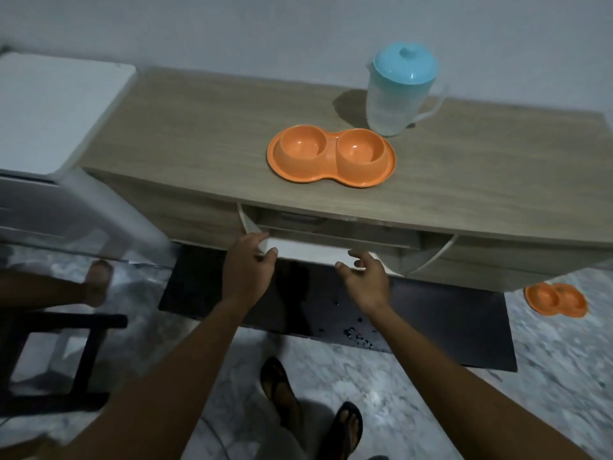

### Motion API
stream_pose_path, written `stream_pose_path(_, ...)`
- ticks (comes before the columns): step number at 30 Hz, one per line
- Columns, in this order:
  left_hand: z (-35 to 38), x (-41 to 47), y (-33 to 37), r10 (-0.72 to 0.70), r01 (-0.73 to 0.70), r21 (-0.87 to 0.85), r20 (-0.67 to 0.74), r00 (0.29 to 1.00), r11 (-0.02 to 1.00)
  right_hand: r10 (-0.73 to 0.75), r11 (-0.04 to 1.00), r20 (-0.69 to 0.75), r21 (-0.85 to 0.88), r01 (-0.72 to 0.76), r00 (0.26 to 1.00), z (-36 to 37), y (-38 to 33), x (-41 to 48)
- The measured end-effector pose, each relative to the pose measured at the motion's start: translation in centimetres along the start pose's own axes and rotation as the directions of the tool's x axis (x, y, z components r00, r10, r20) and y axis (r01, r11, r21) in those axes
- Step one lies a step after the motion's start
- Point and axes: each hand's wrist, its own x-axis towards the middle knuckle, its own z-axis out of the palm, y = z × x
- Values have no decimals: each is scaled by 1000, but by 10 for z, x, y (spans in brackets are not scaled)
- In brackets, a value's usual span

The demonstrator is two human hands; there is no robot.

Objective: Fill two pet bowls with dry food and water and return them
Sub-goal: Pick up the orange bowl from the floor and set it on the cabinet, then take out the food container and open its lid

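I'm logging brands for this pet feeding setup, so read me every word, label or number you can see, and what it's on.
None: no text can be read in this view.
The pitcher, the orange double bowl on the cabinet, the second double bowl low at the right and the drawer show plain surfaces, no print or label.

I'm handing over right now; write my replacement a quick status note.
Left hand and right hand: each has a grip on the front edge of the partly open drawer.
Double bowl sits empty on the cabinet top, with the lidded jug behind it. Second double bowl is on the floor.
Done: nothing filled.
Left: food, water, returning both.
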Motion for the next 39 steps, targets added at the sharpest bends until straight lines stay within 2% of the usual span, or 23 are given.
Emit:
stream_pose_path(5, 40, 35, -24, -121, 126, -71, 75, 990, 989, 20, 1000, 35, -21, -19, 999, 30, 7, 34)
stream_pose_path(10, 106, 97, -75, -241, 249, -282, 66, 968, 926, 7, 996, -47, 87, -3, 999, 86, 27, 110)
stream_pose_path(13, 138, 128, -106, -203, 177, -324, -49, 978, 929, -75, 967, -115, 234, 101, 990, 116, 40, 149)
stream_pose_path(15, 147, 144, -115, -228, 184, -338, -97, 969, 923, -110, 925, -189, 340, 170, 976, 127, 43, 166)
stream_pose_path(18, 159, 162, -127, -285, 229, -400, -86, 955, 888, -32, 862, -242, 485, 149, 970, 140, 46, 182)
stream_pose_path(24, 166, 174, -128, -255, 219, -463, -15, 967, 859, -12, 900, -173, 428, 87, 985, 153, 46, 203)
stream_pose_path(29, 149, 152, -116, -177, 130, -511, -44, 983, 850, 65, 862, -159, 507, 26, 985, 153, 42, 178)
stream_pose_path(33, 115, 102, -90, -134, 132, -617, 43, 990, 776, 155, 842, -151, 537, -50, 976, 137, 35, 129)
stream_pose_path(36, 81, 56, -68, -205, 185, -593, 34, 978, 784, 119, 871, -152, 490, -30, 981, 113, 24, 66)
stream_pose_path(39, 40, 28, -45, -325, 320, -563, 94, 941, 762, 104, 899, -85, 434, -57, 991, 80, -3, 14)
